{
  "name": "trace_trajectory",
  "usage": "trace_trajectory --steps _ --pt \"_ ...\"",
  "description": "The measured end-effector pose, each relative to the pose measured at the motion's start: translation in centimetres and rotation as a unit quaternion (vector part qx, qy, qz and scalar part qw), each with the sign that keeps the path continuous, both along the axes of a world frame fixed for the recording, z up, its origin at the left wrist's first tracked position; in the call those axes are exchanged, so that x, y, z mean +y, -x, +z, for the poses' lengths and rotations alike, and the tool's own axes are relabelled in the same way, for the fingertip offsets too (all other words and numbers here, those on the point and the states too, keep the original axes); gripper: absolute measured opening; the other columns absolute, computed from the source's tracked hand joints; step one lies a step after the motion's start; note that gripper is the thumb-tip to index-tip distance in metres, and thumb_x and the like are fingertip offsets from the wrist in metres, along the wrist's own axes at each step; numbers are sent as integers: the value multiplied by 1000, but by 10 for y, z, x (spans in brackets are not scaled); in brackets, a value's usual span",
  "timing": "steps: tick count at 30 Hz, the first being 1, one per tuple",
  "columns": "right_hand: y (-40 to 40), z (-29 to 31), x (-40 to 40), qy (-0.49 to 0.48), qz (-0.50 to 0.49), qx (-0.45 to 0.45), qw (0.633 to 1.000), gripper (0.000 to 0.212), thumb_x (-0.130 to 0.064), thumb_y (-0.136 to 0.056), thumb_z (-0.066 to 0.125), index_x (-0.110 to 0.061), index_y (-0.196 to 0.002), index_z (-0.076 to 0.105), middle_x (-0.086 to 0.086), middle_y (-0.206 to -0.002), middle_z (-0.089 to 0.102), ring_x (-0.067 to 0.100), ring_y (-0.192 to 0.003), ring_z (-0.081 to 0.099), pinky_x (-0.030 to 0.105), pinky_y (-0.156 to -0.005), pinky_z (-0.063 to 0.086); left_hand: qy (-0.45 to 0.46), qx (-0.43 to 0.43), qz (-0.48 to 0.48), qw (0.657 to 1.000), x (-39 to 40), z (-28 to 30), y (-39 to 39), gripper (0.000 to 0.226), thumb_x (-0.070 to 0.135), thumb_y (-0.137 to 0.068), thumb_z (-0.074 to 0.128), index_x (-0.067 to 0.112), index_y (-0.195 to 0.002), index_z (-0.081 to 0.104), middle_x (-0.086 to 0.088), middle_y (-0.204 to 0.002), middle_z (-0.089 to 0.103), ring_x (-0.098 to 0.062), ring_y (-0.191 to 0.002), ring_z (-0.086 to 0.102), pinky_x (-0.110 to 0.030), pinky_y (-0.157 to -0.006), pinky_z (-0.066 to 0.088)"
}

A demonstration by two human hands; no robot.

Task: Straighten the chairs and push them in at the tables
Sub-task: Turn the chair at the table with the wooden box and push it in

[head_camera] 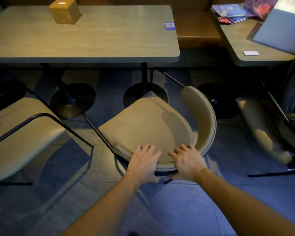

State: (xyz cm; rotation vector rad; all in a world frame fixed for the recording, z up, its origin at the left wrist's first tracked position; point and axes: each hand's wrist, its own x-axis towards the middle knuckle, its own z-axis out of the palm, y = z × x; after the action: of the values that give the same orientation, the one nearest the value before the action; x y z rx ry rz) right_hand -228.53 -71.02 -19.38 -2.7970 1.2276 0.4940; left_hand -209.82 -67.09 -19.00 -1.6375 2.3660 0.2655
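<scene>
A beige padded chair (pixel 143 123) with a curved backrest and thin black metal legs stands in front of the wooden table (pixel 92 41), turned askew, with its seat outside the table edge. My left hand (pixel 143 162) and my right hand (pixel 186 160) both grip the near curve of its backrest, fingers over the top and thumbs underneath. A second beige chair (pixel 19 133) stands at the left, also pulled out from the table. A third beige chair (pixel 262 130) sits at the right by a second table (pixel 242 46).
A tan tissue box (pixel 65 11) stands on the first table, and a blue sticker (pixel 170 25) marks its right corner. Round black table bases (pixel 73 99) rest on the tiled floor. A brown bench (pixel 197 29) runs behind. Magazines (pixel 232 12) and an open laptop (pixel 281 29) lie on the right table.
</scene>
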Motion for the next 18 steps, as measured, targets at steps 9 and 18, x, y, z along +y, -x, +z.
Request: trace_trajectory --steps 9,18 --pt "26 31 -4 -7 64 -45 997 127 -88 -59 58 -15 -153 13 16 -156 29 34 -140 27 59 -112 21 77 32 176 981 35 31 24 126 97 -57 31 25 -154 -3 -8 -163 9 -28 -145 15 -49 -115 16" --pt "88 59 -66 12 160 3 987 116 -80 -64 64 -24 -152 15 10 -153 34 31 -137 30 57 -112 23 97 66 286 951 22 39 103 125 97 -57 34 22 -153 6 1 -147 38 -21 -130 35 -40 -102 31"
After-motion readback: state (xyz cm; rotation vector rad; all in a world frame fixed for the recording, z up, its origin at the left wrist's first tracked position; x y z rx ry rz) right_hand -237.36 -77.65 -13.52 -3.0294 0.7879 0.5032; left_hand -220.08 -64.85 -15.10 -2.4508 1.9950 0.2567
